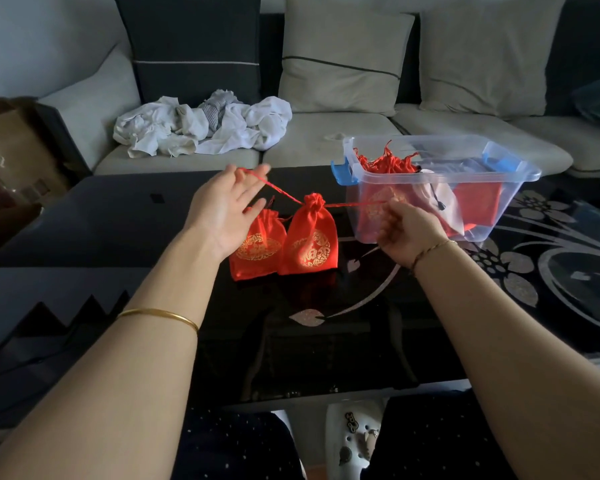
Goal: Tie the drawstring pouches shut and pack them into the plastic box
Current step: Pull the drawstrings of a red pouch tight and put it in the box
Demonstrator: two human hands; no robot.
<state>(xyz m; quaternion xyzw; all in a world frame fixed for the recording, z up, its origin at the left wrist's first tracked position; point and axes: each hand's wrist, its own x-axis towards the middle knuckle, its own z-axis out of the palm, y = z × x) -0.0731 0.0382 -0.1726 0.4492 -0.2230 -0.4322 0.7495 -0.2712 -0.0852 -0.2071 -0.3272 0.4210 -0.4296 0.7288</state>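
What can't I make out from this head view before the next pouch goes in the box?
All in the head view:
Left pouch: its neck is partly behind the left hand, so I cannot tell whether it is tied or open.
Left hand's fingertips: motion-blurred, so how they hold the cord is unclear.
Cord end at the right hand: hidden inside curled fingers.
Box: pouch count unreadable through the cloudy wall.

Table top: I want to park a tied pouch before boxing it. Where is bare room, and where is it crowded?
Bare: the table left of the left hand, and the near strip before the two pouches. Crowded: between the pouches and the plastic box, where the right hand holds the taut drawstring.
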